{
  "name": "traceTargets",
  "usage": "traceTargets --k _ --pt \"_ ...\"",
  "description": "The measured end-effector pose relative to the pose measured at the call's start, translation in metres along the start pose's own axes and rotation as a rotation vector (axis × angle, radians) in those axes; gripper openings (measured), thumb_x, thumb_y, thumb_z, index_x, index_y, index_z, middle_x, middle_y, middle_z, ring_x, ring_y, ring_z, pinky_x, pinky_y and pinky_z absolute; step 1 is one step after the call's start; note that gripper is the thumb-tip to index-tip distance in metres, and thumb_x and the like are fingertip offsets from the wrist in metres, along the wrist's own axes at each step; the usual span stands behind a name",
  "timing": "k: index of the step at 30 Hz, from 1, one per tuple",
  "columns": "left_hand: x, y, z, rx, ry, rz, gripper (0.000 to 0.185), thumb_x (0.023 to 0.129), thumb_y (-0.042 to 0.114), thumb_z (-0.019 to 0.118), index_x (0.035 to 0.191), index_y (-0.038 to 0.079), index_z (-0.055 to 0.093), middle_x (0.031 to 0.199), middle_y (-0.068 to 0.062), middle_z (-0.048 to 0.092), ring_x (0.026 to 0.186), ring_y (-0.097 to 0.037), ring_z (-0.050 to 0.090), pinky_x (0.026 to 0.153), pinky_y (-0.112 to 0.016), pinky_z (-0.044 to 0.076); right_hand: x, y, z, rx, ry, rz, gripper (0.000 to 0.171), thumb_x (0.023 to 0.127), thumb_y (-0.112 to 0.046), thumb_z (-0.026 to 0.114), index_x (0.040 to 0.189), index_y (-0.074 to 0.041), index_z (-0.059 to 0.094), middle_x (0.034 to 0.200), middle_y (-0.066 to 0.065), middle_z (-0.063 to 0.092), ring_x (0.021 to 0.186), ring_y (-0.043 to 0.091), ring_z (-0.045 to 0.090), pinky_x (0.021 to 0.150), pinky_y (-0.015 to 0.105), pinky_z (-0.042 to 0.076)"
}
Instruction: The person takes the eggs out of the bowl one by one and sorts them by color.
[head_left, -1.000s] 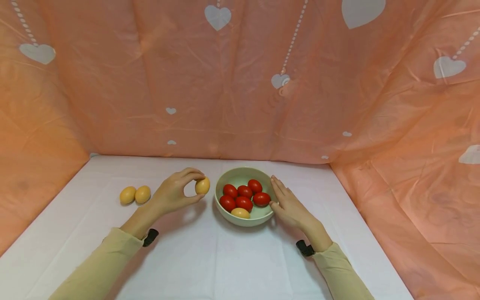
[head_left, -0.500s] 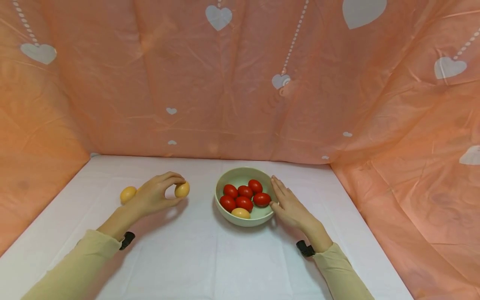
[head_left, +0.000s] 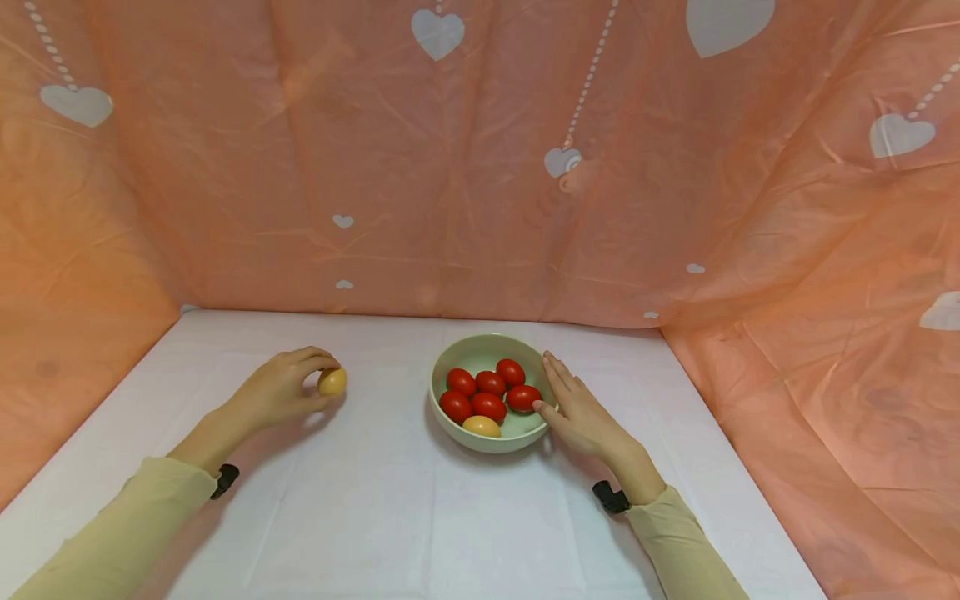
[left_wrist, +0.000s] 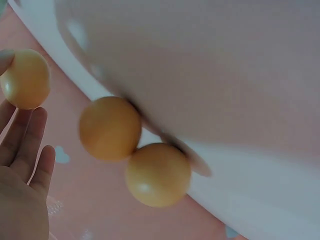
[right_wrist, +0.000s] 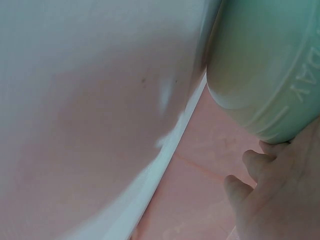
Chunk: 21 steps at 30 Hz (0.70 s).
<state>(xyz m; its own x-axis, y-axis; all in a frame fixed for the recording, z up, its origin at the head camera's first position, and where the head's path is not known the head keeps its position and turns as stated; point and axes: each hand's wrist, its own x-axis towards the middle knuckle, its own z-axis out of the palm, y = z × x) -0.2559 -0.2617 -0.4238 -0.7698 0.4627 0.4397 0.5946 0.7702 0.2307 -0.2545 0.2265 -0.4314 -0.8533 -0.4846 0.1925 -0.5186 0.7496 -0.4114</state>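
Yellow egg (head_left: 332,382) pinched in the left hand (head_left: 279,389) has moved toward frame left, farther from the bowl (head_left: 491,446). The right hand (head_left: 582,415), fingers straight, touches the bowl.

Plain, pale khaki sleeves (head_left: 116,533); black wrist devices (head_left: 611,498) (small and blocky).

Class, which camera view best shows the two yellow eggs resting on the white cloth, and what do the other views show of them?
The left wrist view: both yellow eggs appear large, whole and unobstructed. In the head view they appear hidden behind the left hand; the right wrist view shows neither.
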Motion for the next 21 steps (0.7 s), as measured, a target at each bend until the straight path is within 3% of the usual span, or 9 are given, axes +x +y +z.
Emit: traceTargets --k 7,14,21 --pt "-0.004 -0.008 -0.003 0.045 -0.028 0.005 0.042 0.074 0.017 0.091 0.110 0.003 0.074 0.112 -0.014 0.071 0.103 -0.038 0.067 0.092 -0.059 0.050 0.000 0.001 0.001 0.001 0.000 0.003 0.078 0.107 -0.035 0.054 0.163 0.004 0.016 0.173 0.016 0.012 0.157 0.040 0.017 0.123 0.062 0.019" --pt "-0.006 -0.011 -0.005 0.064 -0.095 -0.054 0.043 0.077 0.021 0.090 0.111 0.001 0.073 0.114 -0.018 0.071 0.109 -0.041 0.065 0.096 -0.061 0.047 0.000 0.000 0.001 0.005 -0.006 0.007 0.079 0.107 -0.036 0.054 0.163 0.003 0.016 0.173 0.016 0.012 0.158 0.039 0.016 0.124 0.061 0.018" --pt "-0.009 -0.014 -0.005 0.074 -0.097 -0.059 0.043 0.076 0.022 0.091 0.110 0.002 0.073 0.112 -0.016 0.072 0.106 -0.039 0.066 0.094 -0.061 0.048 0.001 0.000 0.001 0.009 0.001 0.008 0.079 0.107 -0.036 0.055 0.164 0.002 0.016 0.173 0.015 0.012 0.158 0.038 0.017 0.124 0.061 0.018"
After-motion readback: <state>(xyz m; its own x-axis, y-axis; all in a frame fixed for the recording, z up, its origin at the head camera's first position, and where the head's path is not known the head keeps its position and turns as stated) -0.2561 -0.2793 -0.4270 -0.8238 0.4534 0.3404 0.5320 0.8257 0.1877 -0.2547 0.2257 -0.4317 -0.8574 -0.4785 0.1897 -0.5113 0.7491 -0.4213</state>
